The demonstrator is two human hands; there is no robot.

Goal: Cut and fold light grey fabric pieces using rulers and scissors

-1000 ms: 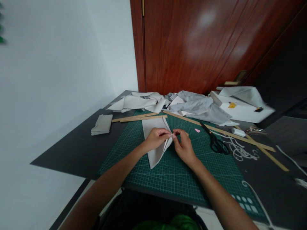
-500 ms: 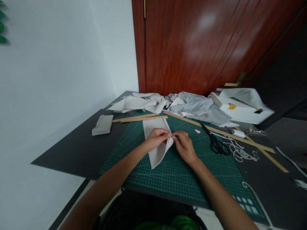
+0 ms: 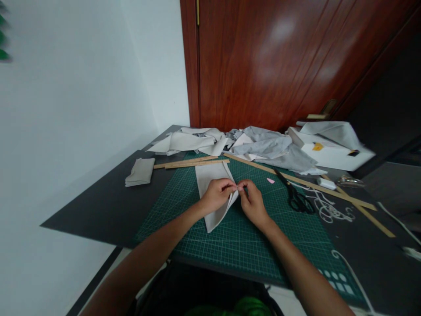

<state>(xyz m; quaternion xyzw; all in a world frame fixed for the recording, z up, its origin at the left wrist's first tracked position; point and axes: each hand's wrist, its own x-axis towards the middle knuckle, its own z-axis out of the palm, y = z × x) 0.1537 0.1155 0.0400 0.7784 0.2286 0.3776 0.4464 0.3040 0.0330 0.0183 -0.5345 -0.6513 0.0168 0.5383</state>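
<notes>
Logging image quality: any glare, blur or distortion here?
Head view: pale glare on the glossy red-brown wooden door; head view: blurred green shapes at the left edge; head view: apparent wide-angle stretch of the white rectangular box; head view: soft detail where the left hand and right hand meet at the pale grey fabric piece.

Likely craft workroom: cutting mat (image 3: 230,250), scissors (image 3: 291,193).

no legible text or numbers; any markings on green mat (image 3: 263,245) and white box (image 3: 335,157) too small to read.
</notes>
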